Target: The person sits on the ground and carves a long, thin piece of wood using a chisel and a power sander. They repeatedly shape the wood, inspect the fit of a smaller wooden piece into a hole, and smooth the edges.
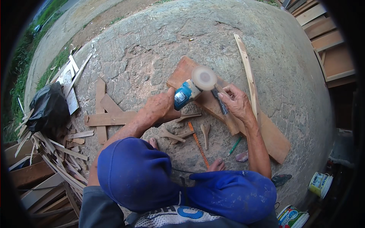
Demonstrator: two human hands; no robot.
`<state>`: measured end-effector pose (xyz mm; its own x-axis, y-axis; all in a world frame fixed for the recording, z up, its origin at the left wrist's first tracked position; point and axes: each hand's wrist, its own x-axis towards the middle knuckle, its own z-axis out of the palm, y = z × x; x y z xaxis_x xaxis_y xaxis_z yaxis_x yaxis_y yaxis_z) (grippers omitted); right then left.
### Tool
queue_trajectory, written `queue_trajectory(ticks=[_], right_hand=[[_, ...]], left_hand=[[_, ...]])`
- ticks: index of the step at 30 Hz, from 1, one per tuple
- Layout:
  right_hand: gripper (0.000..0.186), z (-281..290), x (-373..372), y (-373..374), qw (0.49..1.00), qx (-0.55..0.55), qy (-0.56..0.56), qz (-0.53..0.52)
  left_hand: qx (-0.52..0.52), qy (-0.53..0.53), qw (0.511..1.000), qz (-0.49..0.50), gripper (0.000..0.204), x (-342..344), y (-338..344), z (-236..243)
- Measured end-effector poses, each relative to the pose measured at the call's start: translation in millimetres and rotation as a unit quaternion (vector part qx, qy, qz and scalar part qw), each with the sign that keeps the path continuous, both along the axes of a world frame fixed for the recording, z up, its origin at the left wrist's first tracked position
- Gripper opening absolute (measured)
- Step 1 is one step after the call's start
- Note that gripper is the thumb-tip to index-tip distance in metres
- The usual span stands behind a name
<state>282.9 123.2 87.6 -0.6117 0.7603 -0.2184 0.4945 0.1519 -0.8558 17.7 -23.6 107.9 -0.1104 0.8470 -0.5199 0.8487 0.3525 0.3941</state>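
Here in the head view, the left hand is wrapped firmly around the body of a teal angle grinder, and the tool's round disc sits up front, pale and hazy, above a thick reddish-brown plank. Over on the other side, the right hand has thumb and fingers pinched on a slim wooden piece, its upper end right by the disc's lower edge; whether the two touch, I cannot tell. Just below those fingers, a dark tool slants across the plank, its exact kind hard to make out. Beyond the right hand there's a long pale strip running down to the plank. Now down to the ground between the bare feet: a forked wooden piece, an orange toothed blade lying at a slant, and a green pencil-like stick off to the right. Left of the grinder, flat brown boards lie crossed on the rough concrete. At the far left, a black plastic bag rests among wood scraps, and at lower right stand two buckets.
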Motion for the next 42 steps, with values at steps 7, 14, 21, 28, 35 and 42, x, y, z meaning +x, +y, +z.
queue_trajectory(ticks=[7,14,21,28,35,42], right_hand=[[0.027,-1,0,0,1.0,0.008,-0.007,-0.002],[0.029,-1,-1,1,1.0,0.012,-0.012,-0.001],[0.031,0,1,2,1.0,0.018,-0.008,0.015],[0.033,0,1,3,0.999,0.026,-0.02,0.022],[0.034,5,0,1,0.996,-0.09,0.01,0.003],[0.026,7,6,1,0.972,-0.189,0.139,-0.019]], left_hand=[[0.007,-0.006,1.0,0.001,0.069,-1,-1,-1],[-0.007,-0.005,1.0,0.007,0.07,1,0,3],[0.007,-0.003,1.0,0.007,0.067,-1,-2,-1],[0.038,0.008,0.999,0.003,0.058,1,-4,0],[0.006,-0.005,1.0,0.007,0.067,0,-1,0],[0.005,-0.003,1.0,0.01,0.065,0,-2,2]])
